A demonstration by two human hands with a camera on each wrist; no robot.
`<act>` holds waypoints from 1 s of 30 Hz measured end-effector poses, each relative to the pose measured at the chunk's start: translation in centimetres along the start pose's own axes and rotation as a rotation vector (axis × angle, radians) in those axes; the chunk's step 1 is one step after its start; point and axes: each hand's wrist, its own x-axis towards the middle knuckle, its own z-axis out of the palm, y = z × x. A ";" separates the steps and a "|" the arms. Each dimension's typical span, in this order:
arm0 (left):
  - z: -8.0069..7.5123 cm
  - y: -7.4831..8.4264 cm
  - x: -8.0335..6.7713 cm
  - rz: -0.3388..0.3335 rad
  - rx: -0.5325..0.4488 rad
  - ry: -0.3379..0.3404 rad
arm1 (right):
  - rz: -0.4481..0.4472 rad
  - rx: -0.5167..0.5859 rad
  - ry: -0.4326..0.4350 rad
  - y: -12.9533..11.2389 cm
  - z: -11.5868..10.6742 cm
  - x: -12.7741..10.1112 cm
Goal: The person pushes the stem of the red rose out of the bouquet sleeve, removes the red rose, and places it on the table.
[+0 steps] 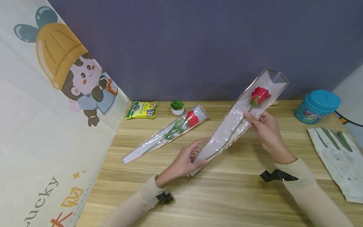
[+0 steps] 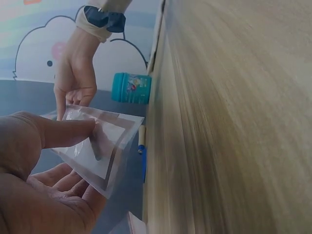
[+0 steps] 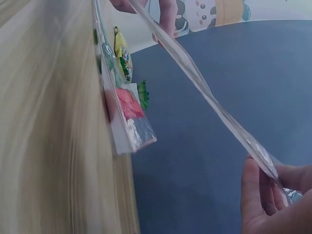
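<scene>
**One sleeved rose held over the bench, a second lying finished**

A red rose in a clear plastic sleeve is held above the wooden bench, tilted from the narrow tip at 7 o'clock up to the open mouth at 1 o'clock. The tip is pinched in the grip of the left hand, thumb on top and fingers beneath; the thumb is seen pressed flat on the film in the left wrist view. The upper part, just below the bloom, is held by the right hand, its fingers curled round the sleeve's edge.

As a judgement, the work is well along: the flower is already seated inside its sleeve, with the bloom near the mouth, and the mouth is not seen closed. A second sleeved rose lies flat on the bench at 10 o'clock from the held one, apparently done.

Further out, a small potted plant and a yellow snack packet are set by the back wall, a teal lidded tub at 3 o'clock, and a white cloth bag beside it.

The sleeve is shown edge-on only in the right wrist view, as a thin line; the whole layout is given by the head view alone.
</scene>
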 end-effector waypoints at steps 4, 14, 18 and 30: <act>0.0 0.2 -0.1 -0.007 -0.013 -0.001 | -0.009 0.000 -0.015 -0.1 -0.2 0.1; 0.4 0.4 -0.2 -0.051 -0.022 -0.008 | -0.015 0.008 -0.038 -0.1 0.2 -0.3; 0.5 0.4 -0.2 -0.052 -0.042 -0.005 | -0.021 -0.003 -0.043 -0.2 0.3 -0.5; 0.9 0.4 -0.4 -0.007 -0.023 0.003 | -0.030 -0.040 -0.008 0.6 0.7 -1.2</act>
